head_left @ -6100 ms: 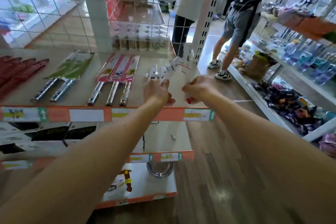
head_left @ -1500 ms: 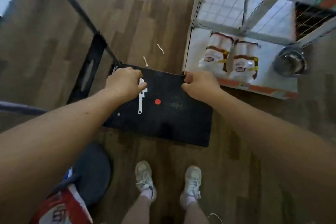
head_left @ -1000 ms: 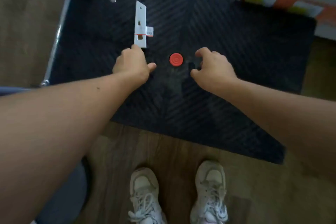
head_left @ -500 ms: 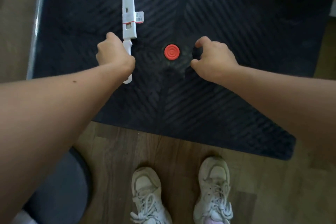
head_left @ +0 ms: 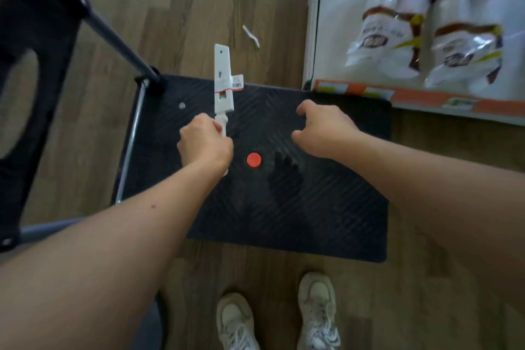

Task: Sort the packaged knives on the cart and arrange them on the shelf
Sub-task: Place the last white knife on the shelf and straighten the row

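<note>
The left hand (head_left: 205, 145) has its grip closed around the handle of a white packaged knife with a white sheath and a red-banded barcode tag (head_left: 224, 85), holding it above the black ribbed platform of the cart (head_left: 326, 207); the sheathed blade points away from the person, its tip reaching past the platform's far edge over the wooden plank floor (head_left: 184, 8). The handle's butt end shows just below the fist. The right hand (head_left: 324, 131) hovers over the platform to the right, apart from the knife, its grip loosely curled and holding nothing. A small round red disc (head_left: 253, 159) lies on the platform between the two forearms, just right of the left wrist. The cart's black and metal folding handle (head_left: 119, 40) rises at the left. At upper right, the white bottom shelf with an orange price strip (head_left: 329, 37) carries two clear bags with brown and yellow labels (head_left: 426, 34), lying side by side. A pair of white sneakers (head_left: 278, 318) stands on the floor near the cart's close edge.
</note>
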A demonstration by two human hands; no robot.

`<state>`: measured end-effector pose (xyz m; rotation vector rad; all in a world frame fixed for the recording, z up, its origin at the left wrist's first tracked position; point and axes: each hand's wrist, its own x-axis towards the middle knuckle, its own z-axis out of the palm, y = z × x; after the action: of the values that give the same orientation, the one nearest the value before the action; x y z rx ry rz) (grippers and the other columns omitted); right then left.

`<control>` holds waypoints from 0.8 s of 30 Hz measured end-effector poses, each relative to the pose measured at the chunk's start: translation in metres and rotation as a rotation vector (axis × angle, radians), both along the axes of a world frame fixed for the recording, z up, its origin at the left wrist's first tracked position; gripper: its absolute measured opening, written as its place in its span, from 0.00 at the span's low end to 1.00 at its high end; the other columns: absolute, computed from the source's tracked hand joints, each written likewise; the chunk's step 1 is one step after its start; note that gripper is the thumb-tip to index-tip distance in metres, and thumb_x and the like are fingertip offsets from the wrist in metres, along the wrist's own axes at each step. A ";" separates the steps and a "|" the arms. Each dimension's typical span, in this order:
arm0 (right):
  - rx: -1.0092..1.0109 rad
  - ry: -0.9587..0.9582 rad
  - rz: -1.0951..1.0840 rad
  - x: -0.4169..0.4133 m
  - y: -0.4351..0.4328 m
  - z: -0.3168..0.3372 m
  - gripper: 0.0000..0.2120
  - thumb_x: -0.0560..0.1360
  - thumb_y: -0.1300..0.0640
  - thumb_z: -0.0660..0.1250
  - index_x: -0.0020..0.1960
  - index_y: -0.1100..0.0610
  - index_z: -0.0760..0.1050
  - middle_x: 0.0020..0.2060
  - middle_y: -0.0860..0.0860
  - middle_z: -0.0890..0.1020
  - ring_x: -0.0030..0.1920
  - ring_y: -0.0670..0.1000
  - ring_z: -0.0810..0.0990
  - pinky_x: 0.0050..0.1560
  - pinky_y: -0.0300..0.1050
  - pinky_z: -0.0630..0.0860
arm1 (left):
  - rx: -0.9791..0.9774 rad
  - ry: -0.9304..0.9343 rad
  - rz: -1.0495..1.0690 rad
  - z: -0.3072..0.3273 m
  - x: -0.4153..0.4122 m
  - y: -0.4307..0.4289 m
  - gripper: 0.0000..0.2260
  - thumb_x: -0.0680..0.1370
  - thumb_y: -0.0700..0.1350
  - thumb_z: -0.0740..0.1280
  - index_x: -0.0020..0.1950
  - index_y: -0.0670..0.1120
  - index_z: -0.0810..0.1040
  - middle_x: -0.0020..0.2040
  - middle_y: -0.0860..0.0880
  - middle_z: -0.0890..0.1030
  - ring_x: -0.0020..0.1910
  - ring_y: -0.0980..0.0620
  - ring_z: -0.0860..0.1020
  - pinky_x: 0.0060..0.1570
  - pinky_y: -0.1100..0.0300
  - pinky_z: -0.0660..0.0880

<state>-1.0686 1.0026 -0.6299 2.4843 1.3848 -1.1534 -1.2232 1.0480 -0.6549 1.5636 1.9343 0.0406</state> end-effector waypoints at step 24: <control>0.349 -0.097 -0.203 0.049 -0.124 0.455 0.20 0.77 0.53 0.60 0.67 0.56 0.67 0.63 0.56 0.74 0.62 0.57 0.73 0.53 0.46 0.70 | 0.475 -0.125 -0.550 0.471 0.071 -0.082 0.09 0.77 0.43 0.64 0.56 0.44 0.77 0.54 0.44 0.81 0.49 0.48 0.77 0.42 0.60 0.67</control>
<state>-1.0193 0.8784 -0.1751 2.9354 1.4423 -0.8669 -1.1522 0.9660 -0.1843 2.2979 1.4003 0.3767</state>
